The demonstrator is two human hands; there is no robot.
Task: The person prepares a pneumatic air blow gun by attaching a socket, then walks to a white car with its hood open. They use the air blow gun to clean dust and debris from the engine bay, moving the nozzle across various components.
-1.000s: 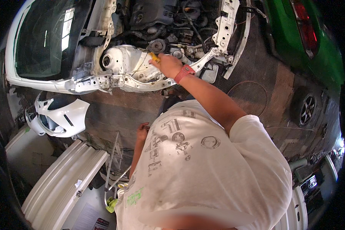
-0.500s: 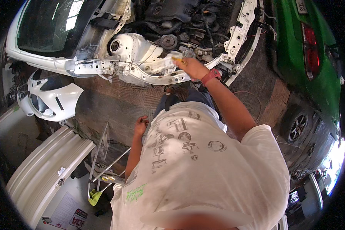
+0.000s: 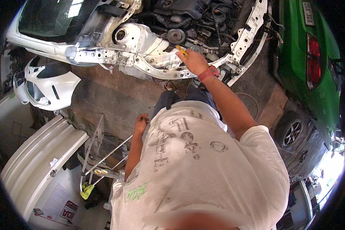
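Note:
My right hand (image 3: pixel 196 62), with a red watch on its wrist, reaches out over the edge of a stripped white car front (image 3: pixel 142 67). Its fingers are closed around a small yellow tool (image 3: pixel 182 51), whose exact kind I cannot make out. The tool's tip is near the white inner fender panel, beside a round pulley (image 3: pixel 176 36); whether it touches the metal is unclear. At my side hangs my left hand (image 3: pixel 141 123), fingers loosely bent and apart, with nothing seen in it.
A white bumper cover (image 3: pixel 59 92) lies on the floor at the left. Behind it are a folding metal stepladder (image 3: pixel 91 153) and a white ribbed panel (image 3: pixel 42 161). To the right stand a green car (image 3: pixel 295 50) and a loose wheel (image 3: pixel 291 132).
The view has shifted slightly, so the car front sits higher in the picture. The yellow tool in my right hand has turned from nearly level to a steeper slant. My left hand still hangs down.

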